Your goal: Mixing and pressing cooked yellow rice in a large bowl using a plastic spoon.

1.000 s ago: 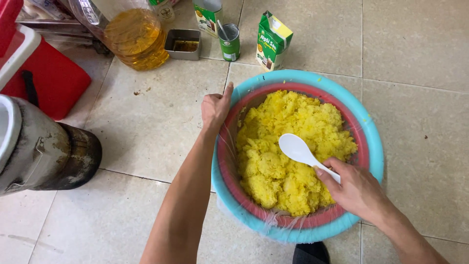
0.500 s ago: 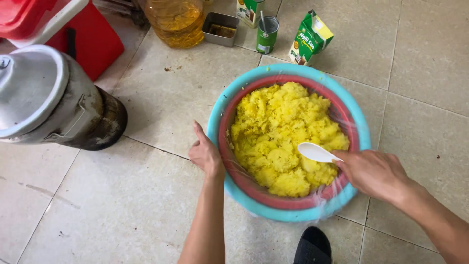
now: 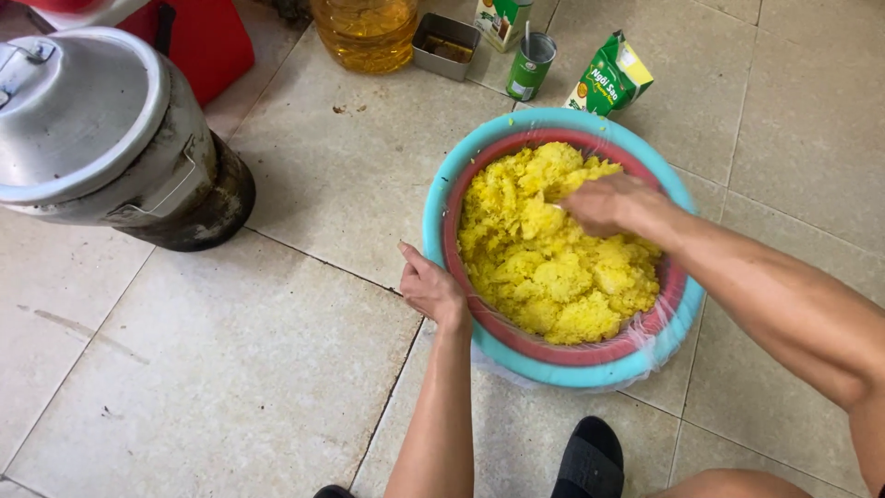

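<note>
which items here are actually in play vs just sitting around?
In play:
- left hand on the rim of the teal basin
- right hand down in the yellow rice

Sitting around:
- metal pot
- oil jug
- small metal tray
- green can
- green packet
- red box

The teal basin [image 3: 441, 198] looks like smooth, matt plastic, with a red plastic basket [image 3: 454, 258] set inside and thin clear film crinkling over the rim. The yellow rice [image 3: 544, 267] is moist, clumpy and grainy. The big pot [image 3: 101, 138] is dull grey metal, sooty black and rough below. The floor [image 3: 230, 369] is glazed beige tile, faintly glossy.
</note>
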